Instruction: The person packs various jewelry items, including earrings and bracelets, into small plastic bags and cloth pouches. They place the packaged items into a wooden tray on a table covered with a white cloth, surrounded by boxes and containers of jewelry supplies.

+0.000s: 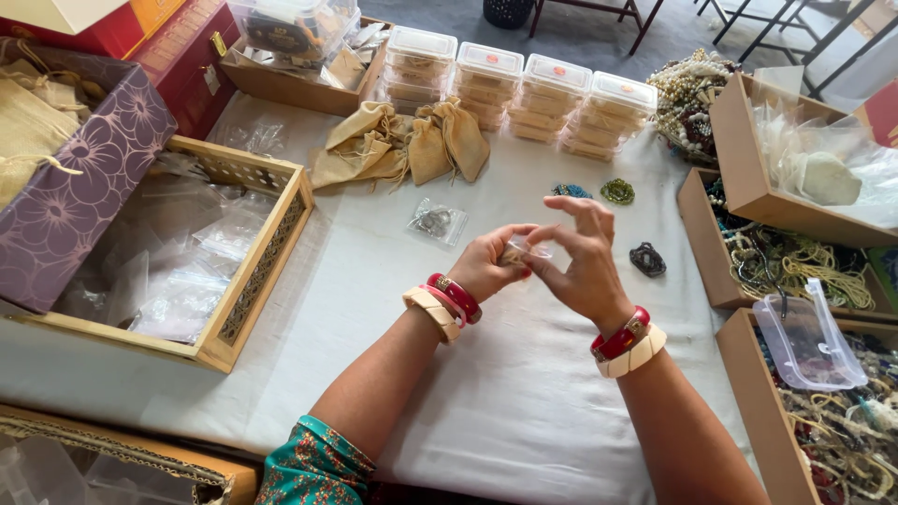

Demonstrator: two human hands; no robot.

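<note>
My left hand (486, 264) and my right hand (582, 262) meet above the white tablecloth (374, 309), both pinching a small clear plastic pouch (524, 250) between the fingertips. What the pouch holds is hidden by the fingers. Each wrist wears a red and a cream bangle. A filled clear pouch (437, 222) lies just beyond my left hand. A dark bead bracelet (647, 259) lies right of my right hand, with a green one (617, 192) and a blue one (571, 191) farther back.
A wooden lattice tray (264, 271) of clear pouches stands at left beside a purple floral box (89, 178). Beige drawstring bags (402, 142) and stacked clear lidded containers (524, 89) line the back. Cardboard boxes (739, 168) of bead jewellery fill the right side.
</note>
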